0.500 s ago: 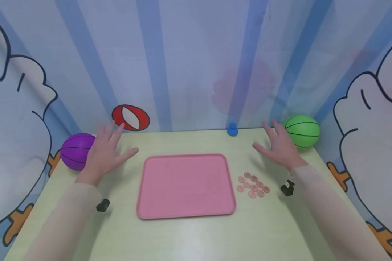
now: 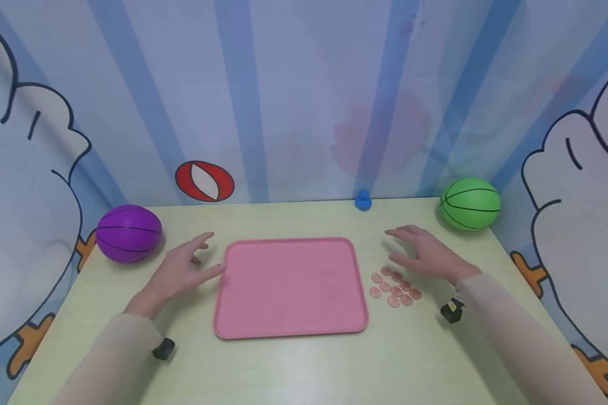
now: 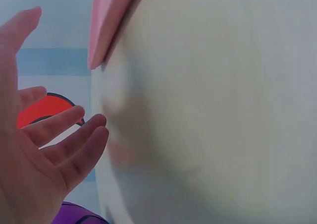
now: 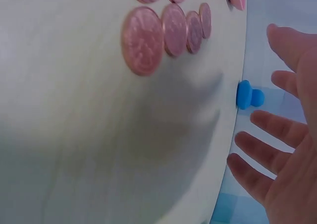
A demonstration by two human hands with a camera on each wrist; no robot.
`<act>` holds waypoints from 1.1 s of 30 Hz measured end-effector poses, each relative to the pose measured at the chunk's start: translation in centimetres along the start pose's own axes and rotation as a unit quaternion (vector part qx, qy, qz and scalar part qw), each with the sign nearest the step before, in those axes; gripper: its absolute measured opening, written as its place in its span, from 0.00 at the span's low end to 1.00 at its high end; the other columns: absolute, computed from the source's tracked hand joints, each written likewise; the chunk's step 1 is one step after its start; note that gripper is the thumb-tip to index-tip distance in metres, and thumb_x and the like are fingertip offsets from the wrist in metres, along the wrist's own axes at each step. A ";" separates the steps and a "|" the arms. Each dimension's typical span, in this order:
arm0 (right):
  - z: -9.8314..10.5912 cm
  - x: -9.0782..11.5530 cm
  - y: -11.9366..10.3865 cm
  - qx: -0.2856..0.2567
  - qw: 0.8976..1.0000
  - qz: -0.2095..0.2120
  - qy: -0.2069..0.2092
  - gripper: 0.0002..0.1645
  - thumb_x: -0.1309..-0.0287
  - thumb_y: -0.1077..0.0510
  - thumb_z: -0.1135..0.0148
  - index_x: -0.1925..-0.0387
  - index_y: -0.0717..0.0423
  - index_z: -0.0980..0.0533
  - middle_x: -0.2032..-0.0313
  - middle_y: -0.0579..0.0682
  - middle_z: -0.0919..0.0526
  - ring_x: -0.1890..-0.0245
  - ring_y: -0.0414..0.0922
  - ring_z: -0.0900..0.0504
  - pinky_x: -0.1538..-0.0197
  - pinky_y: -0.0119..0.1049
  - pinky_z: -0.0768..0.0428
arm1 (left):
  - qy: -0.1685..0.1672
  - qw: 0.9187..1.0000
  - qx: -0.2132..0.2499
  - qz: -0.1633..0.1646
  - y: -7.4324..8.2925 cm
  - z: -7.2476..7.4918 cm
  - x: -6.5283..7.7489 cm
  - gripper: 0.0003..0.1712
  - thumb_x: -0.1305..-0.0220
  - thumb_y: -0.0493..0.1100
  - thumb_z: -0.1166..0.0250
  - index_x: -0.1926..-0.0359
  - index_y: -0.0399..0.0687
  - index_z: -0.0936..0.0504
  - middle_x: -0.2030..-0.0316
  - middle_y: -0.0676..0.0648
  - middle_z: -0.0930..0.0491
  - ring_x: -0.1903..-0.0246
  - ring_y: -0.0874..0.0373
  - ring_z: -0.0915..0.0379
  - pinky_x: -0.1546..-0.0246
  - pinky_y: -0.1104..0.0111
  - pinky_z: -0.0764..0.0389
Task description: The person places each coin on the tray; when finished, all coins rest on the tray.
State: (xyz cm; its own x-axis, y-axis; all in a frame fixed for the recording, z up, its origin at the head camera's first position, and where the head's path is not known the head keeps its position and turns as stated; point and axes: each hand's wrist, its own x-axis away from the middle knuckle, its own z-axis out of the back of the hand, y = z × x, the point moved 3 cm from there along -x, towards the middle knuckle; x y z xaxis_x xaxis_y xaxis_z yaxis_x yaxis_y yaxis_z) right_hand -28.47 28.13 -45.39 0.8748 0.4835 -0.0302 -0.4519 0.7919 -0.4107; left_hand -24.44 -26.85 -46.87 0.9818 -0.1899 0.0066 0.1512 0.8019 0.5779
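A shallow pink tray point(image 2: 290, 288) lies in the middle of the table. My left hand point(image 2: 179, 275) hovers at the tray's left side, fingers spread and holding nothing, the thumb tip overlapping the rim in the head view. On the right, several copper-coloured coins point(image 2: 396, 291) lie in a loose cluster flat on the table. Just behind them my right hand point(image 2: 428, 254) is held above the table with relaxed fingers and nothing in it. In the right wrist view, the coins point(image 4: 143, 40) sit beyond the hand's shadow, apart from the fingers point(image 4: 257, 152).
A purple ball point(image 2: 129, 234) stands at the table's back left and a green ball point(image 2: 469, 203) at the back right. A small blue knobbed object point(image 2: 363, 201) sits at the back edge. Printed curtains point(image 2: 304, 101) close off the back and both sides.
Both hands have come back toward the person and lower, away from the two balls. The left has turned inward to the tray, the right inward to the coins.
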 end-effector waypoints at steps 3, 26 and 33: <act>-0.5 0.2 -0.2 -0.017 1.000 0.005 -0.016 0.37 0.29 0.42 0.34 0.27 0.53 0.28 0.31 0.62 0.26 0.31 0.64 0.27 0.30 0.67 0.30 | -0.008 1.000 0.015 -0.016 -0.2 -0.8 0.5 0.54 0.38 0.69 0.28 0.20 0.50 0.37 0.35 0.36 0.23 0.47 0.41 0.19 0.45 0.45 0.18; -1.6 -0.6 -2.1 -0.026 0.995 0.024 -0.092 0.06 0.33 0.61 0.30 0.57 0.51 0.11 0.66 0.42 0.18 0.61 0.40 0.19 0.48 0.45 0.16 | -0.102 0.986 0.104 -0.083 -0.7 -1.9 1.2 0.55 0.50 0.55 0.15 0.24 0.50 0.30 0.27 0.44 0.30 0.30 0.39 0.34 0.29 0.39 0.32; -1.7 -0.9 -2.5 -0.042 0.994 -0.003 -0.101 0.06 0.34 0.63 0.30 0.57 0.55 0.12 0.62 0.46 0.16 0.61 0.41 0.19 0.47 0.46 0.15 | -0.111 0.985 0.103 -0.089 -1.1 -2.0 1.4 0.54 0.52 0.56 0.15 0.25 0.54 0.29 0.26 0.43 0.33 0.30 0.38 0.38 0.30 0.35 0.35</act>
State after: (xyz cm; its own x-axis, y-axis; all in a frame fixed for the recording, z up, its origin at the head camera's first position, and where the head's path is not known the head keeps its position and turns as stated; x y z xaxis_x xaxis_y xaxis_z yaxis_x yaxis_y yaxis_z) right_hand -27.82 25.07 -45.92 0.8204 0.5511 0.1523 -0.4235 0.7646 -0.4858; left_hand -23.05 -26.83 -49.17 0.8891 -0.4545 0.0541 0.2708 0.6175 0.7385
